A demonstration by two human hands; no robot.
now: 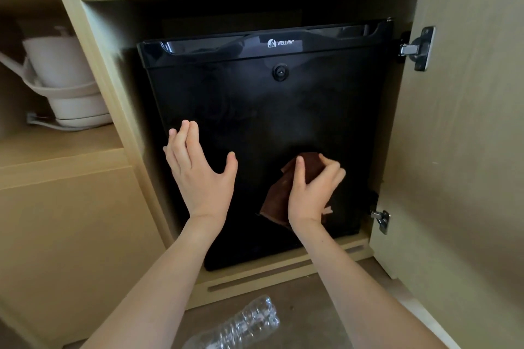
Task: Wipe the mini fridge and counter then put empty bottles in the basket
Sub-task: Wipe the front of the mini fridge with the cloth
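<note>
A black mini fridge (269, 110) stands inside a wooden cabinet, its door closed. My right hand (310, 190) grips a brown cloth (279, 195) and presses it against the lower middle of the fridge door. To its left, my left hand (198, 170) has straight, spread fingers at the door's left edge. A clear, crumpled plastic bottle (241, 326) lies on the floor in front of the cabinet, below my arms.
The cabinet door (459, 122) stands swung open on the right, with metal hinges (419, 48). A white kettle (65, 79) sits on a shelf in the open compartment at the left. A wooden plinth (269, 278) runs under the fridge.
</note>
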